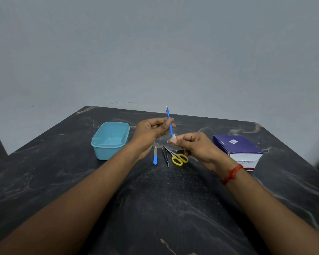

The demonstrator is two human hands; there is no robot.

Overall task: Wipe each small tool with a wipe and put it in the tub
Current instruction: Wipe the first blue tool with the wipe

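Note:
My left hand (pixel 151 128) holds a thin blue-handled tool (pixel 168 118) nearly upright, its metal tip pointing up. My right hand (pixel 193 144) pinches a small white wipe (pixel 173 138) around the tool's lower end. Below the hands, on the dark marble table (pixel 164 199), lie a blue-handled nail file (pixel 155 156), metal tweezers (pixel 165 157) and small yellow-handled scissors (pixel 179 158). The light blue tub (pixel 110 139) stands open to the left of my left hand, with nothing visible inside.
A purple and white box (pixel 238 150) sits on the table to the right of my right hand. A red thread is tied on my right wrist (pixel 231 173). A plain grey wall rises behind the table's far edge.

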